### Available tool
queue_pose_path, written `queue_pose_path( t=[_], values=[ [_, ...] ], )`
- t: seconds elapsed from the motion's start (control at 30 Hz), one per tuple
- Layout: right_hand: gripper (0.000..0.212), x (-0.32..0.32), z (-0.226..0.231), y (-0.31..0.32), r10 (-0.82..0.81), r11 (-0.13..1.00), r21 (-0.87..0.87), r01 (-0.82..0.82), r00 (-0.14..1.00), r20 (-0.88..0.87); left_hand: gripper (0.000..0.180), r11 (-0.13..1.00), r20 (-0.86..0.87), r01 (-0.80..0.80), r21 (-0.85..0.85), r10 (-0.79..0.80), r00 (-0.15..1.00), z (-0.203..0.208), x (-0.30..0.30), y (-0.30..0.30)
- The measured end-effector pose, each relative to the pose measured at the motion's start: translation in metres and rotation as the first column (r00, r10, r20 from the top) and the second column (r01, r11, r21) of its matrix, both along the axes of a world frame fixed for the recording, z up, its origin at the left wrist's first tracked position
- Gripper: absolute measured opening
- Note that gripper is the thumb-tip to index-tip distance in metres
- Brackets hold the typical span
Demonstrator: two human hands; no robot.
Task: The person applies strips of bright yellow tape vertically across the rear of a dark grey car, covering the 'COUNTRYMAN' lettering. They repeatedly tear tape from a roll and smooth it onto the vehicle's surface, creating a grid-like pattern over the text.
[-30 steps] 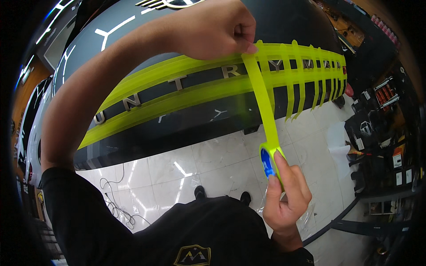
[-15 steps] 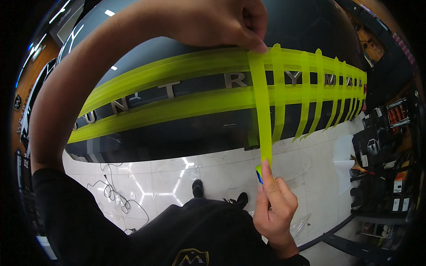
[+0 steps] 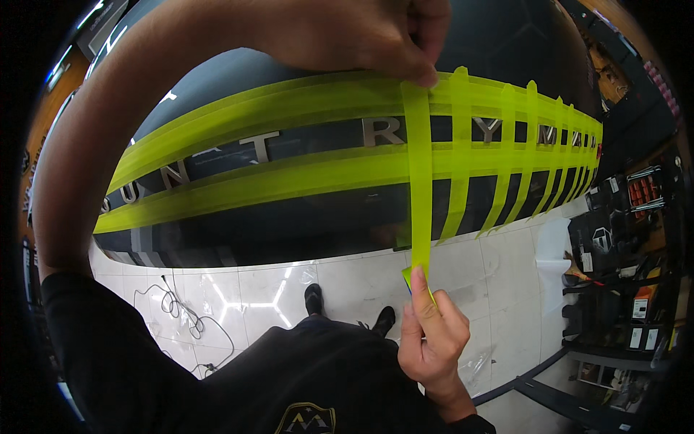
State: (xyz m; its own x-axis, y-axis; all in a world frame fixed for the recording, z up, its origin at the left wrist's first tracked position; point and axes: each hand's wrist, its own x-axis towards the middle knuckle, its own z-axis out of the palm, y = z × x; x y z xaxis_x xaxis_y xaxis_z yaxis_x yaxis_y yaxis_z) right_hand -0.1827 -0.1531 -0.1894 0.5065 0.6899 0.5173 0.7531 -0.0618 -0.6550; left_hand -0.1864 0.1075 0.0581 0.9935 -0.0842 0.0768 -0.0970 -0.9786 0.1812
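A strip of yellow-green masking tape (image 3: 420,188) runs taut down across a dark car panel (image 3: 303,210), between two chrome letters. My left hand (image 3: 369,36) reaches over from the left and pinches the strip's top end against the upper edge of a long tape band (image 3: 289,108). Below the panel's lower edge, my right hand (image 3: 437,340) grips the tape roll (image 3: 409,281), mostly hidden by the fingers, with its thumb or forefinger up along the tape. A second long band (image 3: 289,177) lies under the row of chrome letters (image 3: 383,132).
Several short vertical tape strips (image 3: 499,166) cross both bands on the right. A cable (image 3: 191,315) lies on the pale tiled floor (image 3: 289,289) at left. Dark shelving with tools (image 3: 643,192) stands at right, beside a hanging white sheet (image 3: 553,253). My shoes (image 3: 313,299) are below the panel.
The taut strip has shifted left along the panel, widening the gap to the nearest vertical strip. My right hand has moved left and slightly down with the roll. The view has shifted slightly.
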Motion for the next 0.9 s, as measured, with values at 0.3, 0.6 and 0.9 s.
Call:
queue_pose_path(
  t=[0.3,0.6,0.9],
  values=[
    [0.051,-0.002,-0.001,0.002,-0.002,1.0,0.007,0.002,1.0,-0.018,0.012,1.0,0.044,0.012,0.022,-0.013,0.999,-0.006,-0.002,0.0],
    [0.053,0.0,-0.001,0.002,-0.002,1.0,-0.002,0.002,1.0,-0.014,0.011,0.999,0.018,-0.034,0.017,0.034,0.999,-0.004,-0.002,-0.005],
    [0.055,0.0,0.0,0.002,0.013,1.0,0.0,-0.013,1.0,-0.025,0.011,0.999,0.06,-0.007,0.033,0.005,0.998,-0.008,-0.003,-0.003]
  ],
)
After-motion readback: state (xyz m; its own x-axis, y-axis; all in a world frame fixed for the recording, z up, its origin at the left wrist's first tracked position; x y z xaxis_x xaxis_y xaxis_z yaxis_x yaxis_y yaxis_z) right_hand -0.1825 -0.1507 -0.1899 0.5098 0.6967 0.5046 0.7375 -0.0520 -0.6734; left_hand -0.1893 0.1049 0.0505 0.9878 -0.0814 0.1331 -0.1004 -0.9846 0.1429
